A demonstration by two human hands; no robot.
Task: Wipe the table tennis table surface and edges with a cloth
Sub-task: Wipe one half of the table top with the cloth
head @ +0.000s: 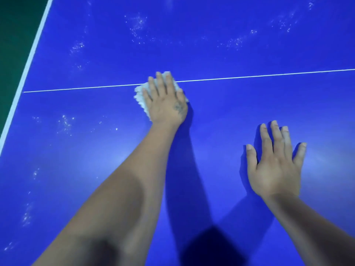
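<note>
The table tennis table [249, 104] fills nearly the whole view, its blue top glossy, with soft pale glare across the near half. Nearest, dark shadows of both forearms cross the surface between the arms. Faint white dust specks [28, 214] dot the near left part. On the right, the right hand [276, 166] lies flat on the bare blue top, palm down, fingers straight and slightly spread, holding nothing. Farther out and to the left, the left hand [167, 100] presses palm-down with straight fingers on a white fluffy cloth [141, 96], which sits on the tabletop right at the thin white centre line [269, 74]; the cloth's fringe shows to the left of the hand and past its fingertips. The white edge line [28, 62] slants along the table's left side. Beyond the centre line, more patches of white specks [137, 25] scatter over the far half. Outside the left edge lies dark green floor [13, 35].
</note>
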